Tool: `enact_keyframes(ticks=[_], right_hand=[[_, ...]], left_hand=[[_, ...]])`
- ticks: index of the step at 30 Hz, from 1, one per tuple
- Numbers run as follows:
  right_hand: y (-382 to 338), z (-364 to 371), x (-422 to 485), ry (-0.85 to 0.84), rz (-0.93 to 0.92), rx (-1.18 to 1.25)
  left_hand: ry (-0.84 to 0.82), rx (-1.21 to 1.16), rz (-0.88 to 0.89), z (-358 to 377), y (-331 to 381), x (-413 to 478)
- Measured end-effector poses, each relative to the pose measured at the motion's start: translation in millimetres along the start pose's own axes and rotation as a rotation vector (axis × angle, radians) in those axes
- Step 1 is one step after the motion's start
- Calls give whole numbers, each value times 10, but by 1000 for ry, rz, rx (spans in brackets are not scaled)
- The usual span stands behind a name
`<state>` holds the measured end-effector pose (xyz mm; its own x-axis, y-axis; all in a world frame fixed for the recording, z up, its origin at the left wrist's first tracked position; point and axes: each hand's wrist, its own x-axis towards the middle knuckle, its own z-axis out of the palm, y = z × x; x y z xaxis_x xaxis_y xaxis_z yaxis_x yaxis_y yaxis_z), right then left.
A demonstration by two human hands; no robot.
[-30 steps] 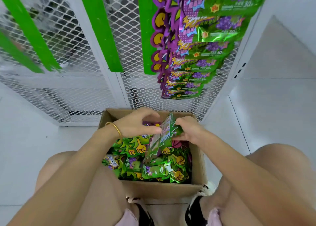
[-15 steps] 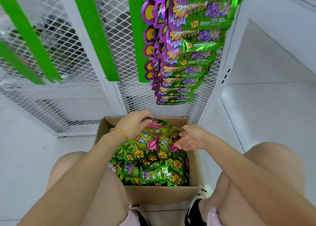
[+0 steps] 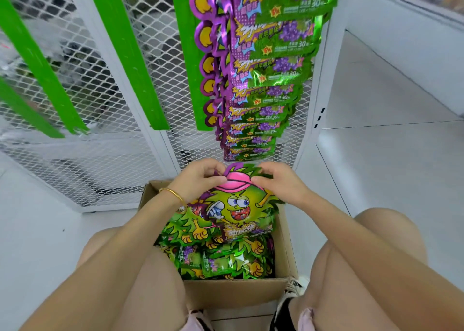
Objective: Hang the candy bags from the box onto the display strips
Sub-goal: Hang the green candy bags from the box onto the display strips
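A green candy bag with a cartoon face and pink cap is held face-up above the cardboard box. My left hand pinches its top edge on the left, and my right hand pinches the top on the right. More candy bags fill the box below. A green display strip hangs on the mesh just above, with several candy bags hung along it down to just above my hands.
Other green strips, bare of bags, hang on the white wire-mesh rack to the left. A white post stands right of the loaded strip. My knees flank the box on the white floor.
Both hands have lifted one bag out of the box and turned it face-up, raising it toward the bottom of the loaded strip. The view tilted slightly upward.
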<state>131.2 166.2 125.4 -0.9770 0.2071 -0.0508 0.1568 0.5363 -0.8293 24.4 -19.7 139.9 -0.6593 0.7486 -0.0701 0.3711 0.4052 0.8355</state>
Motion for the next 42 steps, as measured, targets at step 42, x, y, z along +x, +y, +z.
enact_keyframes(ticks=[42], right_hand=[[-3764,-3081,1157,926,-729,-804]], left_hand=[[384,-327,409,-2342,3959,1225]])
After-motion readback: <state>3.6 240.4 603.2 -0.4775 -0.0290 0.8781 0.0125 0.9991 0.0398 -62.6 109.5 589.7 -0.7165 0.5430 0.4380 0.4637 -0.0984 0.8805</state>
